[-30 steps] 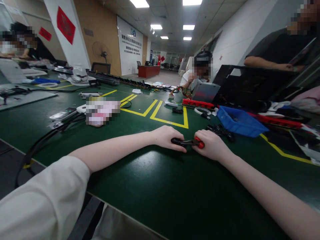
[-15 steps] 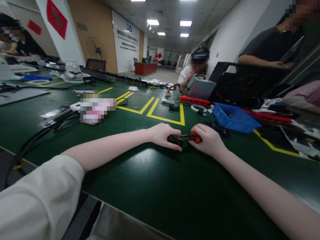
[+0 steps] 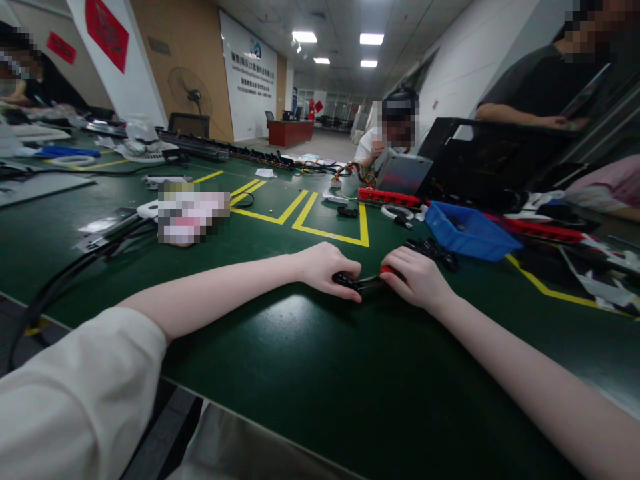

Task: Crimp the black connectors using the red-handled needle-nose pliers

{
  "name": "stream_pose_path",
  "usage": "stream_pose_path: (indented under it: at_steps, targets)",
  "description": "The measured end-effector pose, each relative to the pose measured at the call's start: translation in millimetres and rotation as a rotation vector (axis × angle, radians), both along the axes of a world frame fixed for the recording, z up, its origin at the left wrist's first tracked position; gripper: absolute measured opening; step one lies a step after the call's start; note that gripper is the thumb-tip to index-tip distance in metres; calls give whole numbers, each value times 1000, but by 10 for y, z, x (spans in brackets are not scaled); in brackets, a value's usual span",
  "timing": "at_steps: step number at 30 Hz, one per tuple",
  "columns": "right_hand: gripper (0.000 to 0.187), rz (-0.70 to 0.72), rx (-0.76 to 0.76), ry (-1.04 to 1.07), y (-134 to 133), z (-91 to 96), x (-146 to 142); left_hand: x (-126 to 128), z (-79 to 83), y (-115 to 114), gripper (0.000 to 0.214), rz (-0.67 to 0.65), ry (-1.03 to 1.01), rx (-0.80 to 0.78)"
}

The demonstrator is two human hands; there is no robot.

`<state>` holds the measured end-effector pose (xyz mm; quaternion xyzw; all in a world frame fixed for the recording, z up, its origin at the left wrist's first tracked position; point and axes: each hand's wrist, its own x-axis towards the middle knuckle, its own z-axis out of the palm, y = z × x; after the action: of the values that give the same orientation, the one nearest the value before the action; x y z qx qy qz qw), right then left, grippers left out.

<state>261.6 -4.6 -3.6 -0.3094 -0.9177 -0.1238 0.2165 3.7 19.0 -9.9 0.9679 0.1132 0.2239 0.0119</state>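
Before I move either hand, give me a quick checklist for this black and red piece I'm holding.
1. Grip of left hand on black end: ok.
2. Grip of right hand over red end: ok.
3. Both hands low on the green table: ok.
4. Join between the two ends fully seated: cannot tell, fingers hide it.
5. Gap between blue bin and right hand: ok.
6. Loose black parts clear of the right knuckles: cannot tell.
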Motion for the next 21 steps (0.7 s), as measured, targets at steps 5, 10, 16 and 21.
stream_pose_path:
  at_steps: [5, 10, 16, 21]
  targets:
    - [32, -36, -36, -6, -8, 4, -29, 16, -16, 2, 50, -17, 28, 44]
    - [30, -42, -71, -14, -3, 13, -33, 23, -20, 8, 48, 65, 31, 68]
    - [33, -67, -72, -83, -2, 14, -34, 17, -10, 10, 45, 122, 1, -12]
    - [39, -148, -62, -130, 4, 3, -54, 10, -6, 16, 42, 146, -11, -95]
